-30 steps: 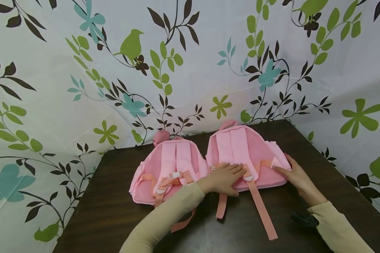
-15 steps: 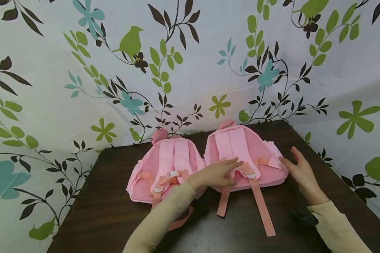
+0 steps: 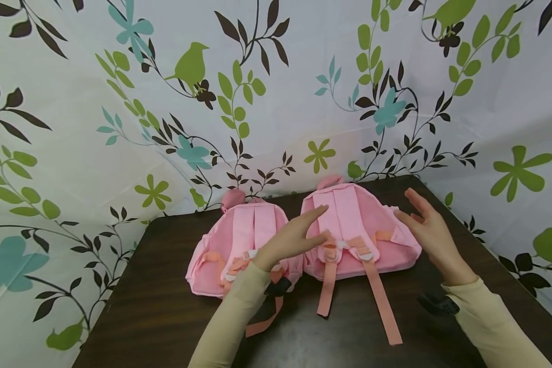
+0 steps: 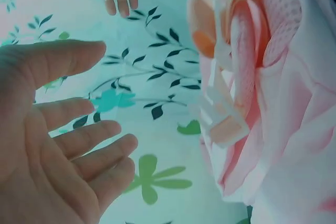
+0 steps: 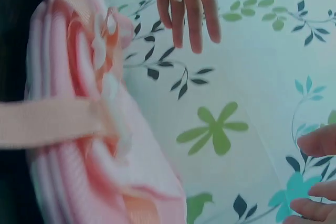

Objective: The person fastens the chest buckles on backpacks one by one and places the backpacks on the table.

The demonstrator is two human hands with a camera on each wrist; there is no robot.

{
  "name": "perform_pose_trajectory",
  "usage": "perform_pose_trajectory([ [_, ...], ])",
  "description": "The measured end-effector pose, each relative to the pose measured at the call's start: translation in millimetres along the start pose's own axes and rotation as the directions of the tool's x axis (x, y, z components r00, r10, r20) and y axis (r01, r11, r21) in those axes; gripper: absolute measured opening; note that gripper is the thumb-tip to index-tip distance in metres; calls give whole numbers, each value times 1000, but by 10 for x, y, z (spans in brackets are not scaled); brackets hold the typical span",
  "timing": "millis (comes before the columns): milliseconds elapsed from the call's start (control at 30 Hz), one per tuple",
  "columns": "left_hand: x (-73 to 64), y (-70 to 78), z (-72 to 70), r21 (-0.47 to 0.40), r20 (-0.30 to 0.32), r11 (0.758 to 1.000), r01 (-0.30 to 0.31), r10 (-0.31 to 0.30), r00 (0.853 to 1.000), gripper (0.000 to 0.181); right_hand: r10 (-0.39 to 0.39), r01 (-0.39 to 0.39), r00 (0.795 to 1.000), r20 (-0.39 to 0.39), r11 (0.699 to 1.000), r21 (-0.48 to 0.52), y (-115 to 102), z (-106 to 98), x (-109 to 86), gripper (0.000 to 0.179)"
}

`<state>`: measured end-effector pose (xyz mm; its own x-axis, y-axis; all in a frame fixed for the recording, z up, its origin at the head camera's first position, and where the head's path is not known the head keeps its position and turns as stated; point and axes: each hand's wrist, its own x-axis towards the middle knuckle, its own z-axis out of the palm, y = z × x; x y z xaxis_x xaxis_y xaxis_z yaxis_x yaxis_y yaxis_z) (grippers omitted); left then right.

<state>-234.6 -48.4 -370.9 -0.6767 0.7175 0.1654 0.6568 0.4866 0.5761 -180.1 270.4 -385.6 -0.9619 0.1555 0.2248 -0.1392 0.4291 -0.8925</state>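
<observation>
Two pink backpacks lie side by side, their shoulder straps facing up: the left backpack [image 3: 246, 225] and the right backpack [image 3: 372, 214]. My left hand [image 3: 292, 240] is raised above the place where they meet, fingers extended and holding nothing. It hides part of the left backpack's strap buckles. Beside the right backpack's side edge, my right hand [image 3: 432, 240] is lifted with its fingers spread, also holding nothing. The left wrist view shows the left palm [image 4: 68, 145] turned sideways, apart from the pink fabric [image 4: 294, 140]. Orange webbing straps [image 3: 382, 301] trail from the right backpack toward the front.
A dark wooden table [image 3: 142, 286] carries both backpacks. Behind it hangs a white curtain [image 3: 276, 117] printed with leaves, birds and flowers. A loose orange strap [image 3: 269, 322] of the left backpack curls near my left sleeve. A dark wrist device [image 3: 439, 304] sits by my right cuff.
Both hands have come up off the right backpack. My left hand has moved left and upward, uncovering its strap buckles; my right hand has risen from its side edge. The backpacks look unmoved.
</observation>
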Motion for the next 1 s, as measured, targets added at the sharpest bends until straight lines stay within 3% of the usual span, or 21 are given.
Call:
perform_pose_trajectory([
  [200,-83,-110,31,-14,-127,999,40,-41,991,66,-41,42,994,106,999,-6,-65,148,26,75],
  [333,-135,-204,114,-37,-163,997,69,-74,984,63,-47,53,984,169,998,-30,-2,254,39,74],
  [600,-183,-322,284,-102,-113,987,123,-134,984,64,-87,109,961,262,991,-70,123,479,59,71],
  [1000,-214,-395,448,-20,-59,987,161,-162,985,64,-84,148,913,400,980,-131,286,668,24,66],
])
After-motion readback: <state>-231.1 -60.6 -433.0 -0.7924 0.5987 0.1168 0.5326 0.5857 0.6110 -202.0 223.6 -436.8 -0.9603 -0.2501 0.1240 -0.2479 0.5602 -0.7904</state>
